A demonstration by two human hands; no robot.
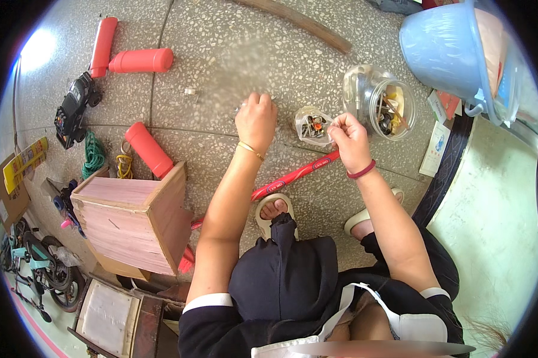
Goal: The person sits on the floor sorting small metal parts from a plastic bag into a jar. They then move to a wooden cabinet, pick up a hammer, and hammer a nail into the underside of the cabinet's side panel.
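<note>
My left hand (257, 121) is low over the speckled floor, its fingers curled together. A tiny shiny bit shows by its fingertips, too small to name. My right hand (351, 143) pinches the edge of a small clear plastic bag (305, 113), which stands open on the floor. Inside the bag lie several small metal-looking parts and one orange piece. Just beyond the right hand, a clear plastic jar (394, 135) holds mixed small objects. A small white ring-shaped piece (190, 92) lies on the floor to the left of my left hand.
A red pole (296, 178) lies across the floor near my feet. Red cylinders (141, 60) and a black toy truck (76, 110) are at the left, beyond a wooden box (126, 224). At the far right stands a blue bucket (442, 51); a wooden stick (305, 22) lies at the back.
</note>
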